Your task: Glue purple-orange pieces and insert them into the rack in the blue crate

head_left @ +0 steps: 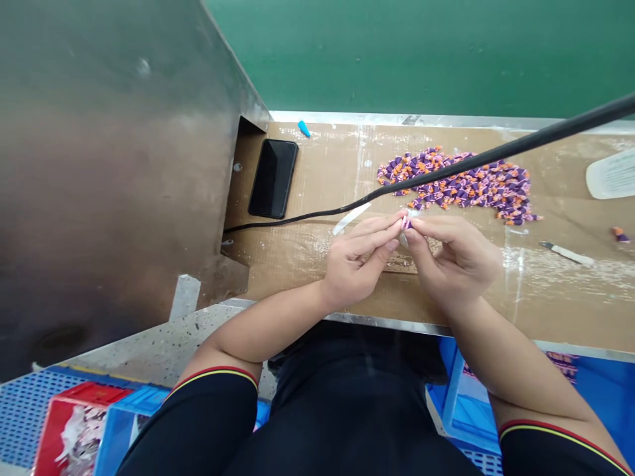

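Observation:
Both my hands meet over the cardboard-covered bench, fingertips pinched on one small purple-and-pink piece [407, 223]. My left hand [358, 259] grips its left side with straight fingers and thumb. From the right, my right hand [452, 254] holds it between thumb and forefinger. Much of the piece is hidden by the fingertips. Just beyond the hands lies a spread pile of small purple, pink and orange pieces [466, 182]. A white strip [351, 219] rests on the bench left of my left hand.
A black cable [367, 198] crosses above the bench and partly covers the pile. At left are a phone [273, 178] and a metal cabinet [119, 165]. A craft knife [567, 253], a single piece [620, 235] and a white container [612, 175] lie right.

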`<state>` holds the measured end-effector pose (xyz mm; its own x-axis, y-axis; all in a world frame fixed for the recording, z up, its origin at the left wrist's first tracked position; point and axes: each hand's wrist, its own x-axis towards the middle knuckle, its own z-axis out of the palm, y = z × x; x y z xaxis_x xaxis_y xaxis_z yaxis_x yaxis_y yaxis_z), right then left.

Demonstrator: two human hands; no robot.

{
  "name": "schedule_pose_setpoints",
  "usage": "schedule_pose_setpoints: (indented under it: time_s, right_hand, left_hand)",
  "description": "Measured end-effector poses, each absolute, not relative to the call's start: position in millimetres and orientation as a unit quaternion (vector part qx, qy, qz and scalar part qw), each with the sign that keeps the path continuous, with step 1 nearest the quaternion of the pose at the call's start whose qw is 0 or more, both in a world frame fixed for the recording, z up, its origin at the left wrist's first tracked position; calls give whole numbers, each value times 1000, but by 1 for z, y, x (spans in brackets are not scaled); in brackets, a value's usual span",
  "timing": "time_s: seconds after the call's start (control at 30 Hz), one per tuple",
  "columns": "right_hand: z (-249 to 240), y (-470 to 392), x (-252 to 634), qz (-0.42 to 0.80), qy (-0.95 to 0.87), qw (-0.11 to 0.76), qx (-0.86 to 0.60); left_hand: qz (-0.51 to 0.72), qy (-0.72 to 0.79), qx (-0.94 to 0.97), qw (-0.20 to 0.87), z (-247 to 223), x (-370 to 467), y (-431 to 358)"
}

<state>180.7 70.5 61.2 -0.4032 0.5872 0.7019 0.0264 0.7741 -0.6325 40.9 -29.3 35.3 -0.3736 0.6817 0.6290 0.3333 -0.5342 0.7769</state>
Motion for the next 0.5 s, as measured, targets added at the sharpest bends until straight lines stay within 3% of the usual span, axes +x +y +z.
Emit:
schedule_pose_setpoints:
  time_s: [0.5]
  right_hand:
    - [58, 80, 177, 261, -798, 514, -174]
  left_hand:
    - [675, 503, 505, 187, 35, 41, -27]
